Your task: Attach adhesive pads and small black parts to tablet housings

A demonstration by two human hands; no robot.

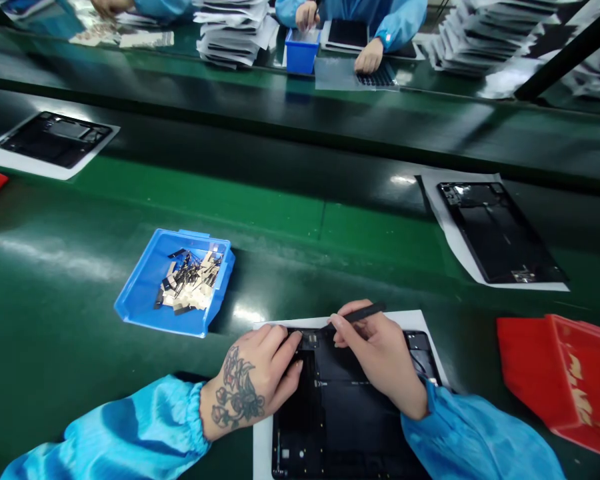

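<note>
Directly under the right hand (380,357) lies a tablet (350,427).

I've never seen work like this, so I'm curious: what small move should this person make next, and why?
Probably a light press with the tip of the black spudger on the small part at the top edge of the black panel. The right hand already holds the tip beside that part, while the left hand rests on the panel and could steady it.
</note>
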